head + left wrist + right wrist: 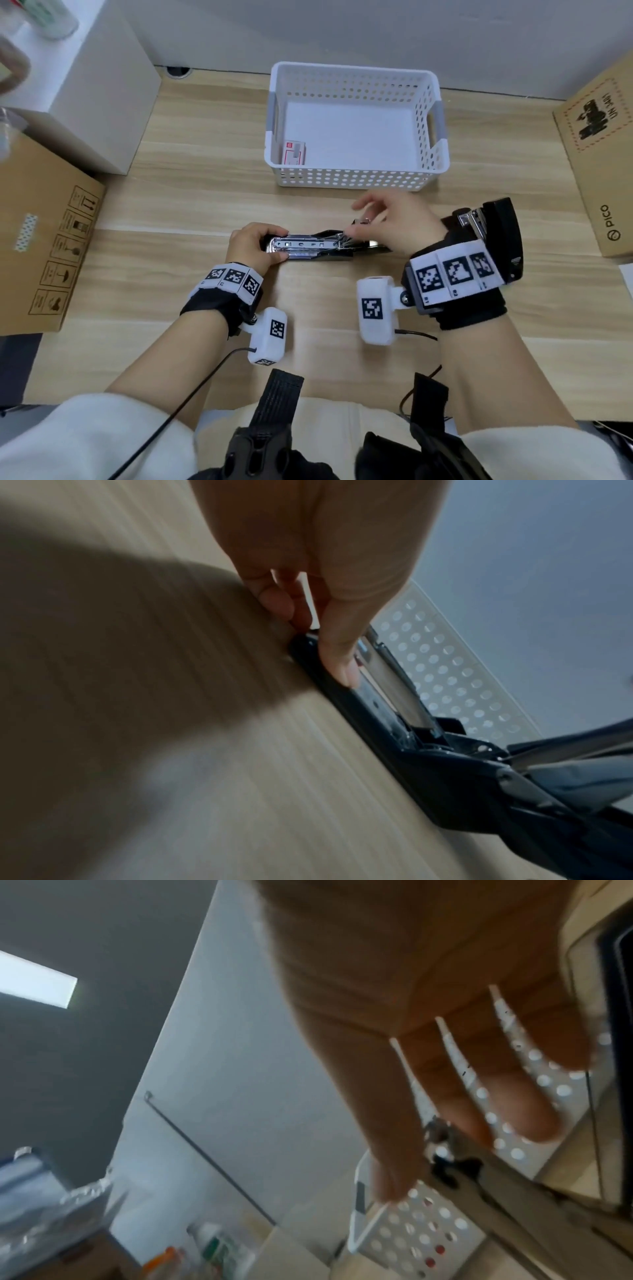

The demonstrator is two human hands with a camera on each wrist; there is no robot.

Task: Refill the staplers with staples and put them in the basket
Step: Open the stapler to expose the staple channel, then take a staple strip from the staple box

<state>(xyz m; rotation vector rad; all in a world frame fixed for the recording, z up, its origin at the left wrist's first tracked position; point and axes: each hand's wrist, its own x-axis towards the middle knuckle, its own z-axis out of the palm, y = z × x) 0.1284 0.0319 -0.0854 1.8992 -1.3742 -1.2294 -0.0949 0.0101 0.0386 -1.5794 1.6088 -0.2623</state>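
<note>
Holding the opened stapler, left hand; right hand pinching staples; basket with 1 staple box

Basket behind open stapler; staple box in basket's left corner.

— What sort of place is this?
— An office or storeroom, by the look: a light wood-grain laminate bench with a cable hole, brown cardboard shipping boxes on both sides, and a white perforated plastic basket against a plain grey wall.
</note>
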